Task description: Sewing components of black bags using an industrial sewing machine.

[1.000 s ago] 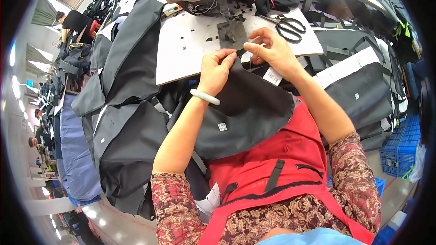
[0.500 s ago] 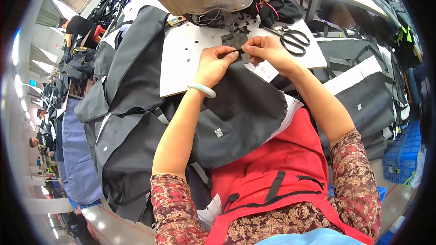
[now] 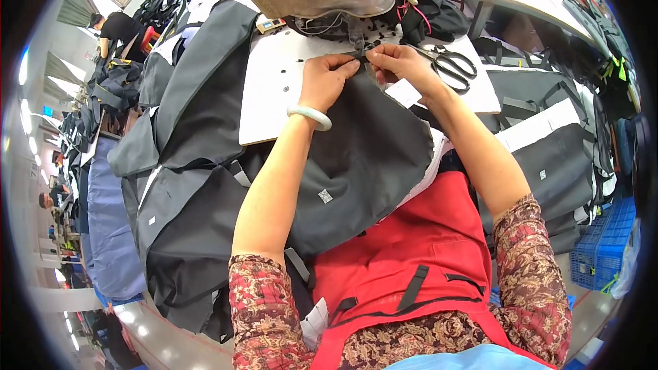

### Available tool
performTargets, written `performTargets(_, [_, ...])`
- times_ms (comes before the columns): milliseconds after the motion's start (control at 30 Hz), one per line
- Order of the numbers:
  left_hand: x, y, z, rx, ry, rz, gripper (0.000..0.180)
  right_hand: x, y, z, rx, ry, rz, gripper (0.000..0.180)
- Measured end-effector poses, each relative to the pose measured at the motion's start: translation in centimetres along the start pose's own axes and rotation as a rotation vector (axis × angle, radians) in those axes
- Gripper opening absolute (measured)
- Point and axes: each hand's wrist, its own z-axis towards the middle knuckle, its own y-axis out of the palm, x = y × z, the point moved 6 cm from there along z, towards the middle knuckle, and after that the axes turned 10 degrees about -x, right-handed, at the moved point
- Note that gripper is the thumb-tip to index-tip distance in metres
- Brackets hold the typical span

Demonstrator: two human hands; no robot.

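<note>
Head view — left hand and right hand are pinching the cloth by its top edge, thumbs closed against fingers, over the table, while its bulk is draping lapward — that weight, I judge, possibly dragging the edge out of line.

Heaped fabric (plus scissors) marks a textile workshop.
</note>
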Motion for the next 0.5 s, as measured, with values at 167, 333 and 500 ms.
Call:
performTargets(167, [0.1, -0.1, 0.8, 0.036, 0.016, -0.039, 0.024, 0.6, -0.5, 0.9, 0.015, -0.004, 0.151, 0.021])
performTargets(333, [-0.7, 0.1, 0.6, 0.091, 0.042, -0.123, 0.025, 0.8, -0.5, 0.5, 0.07, -0.053, 0.19, 0.019])
performTargets(500, [0.9, 0.3, -3.3, 0.129, 0.089, -0.085, 0.024, -4.5, -1.6, -6.3, 0.127, -0.19, -0.677, 0.042])
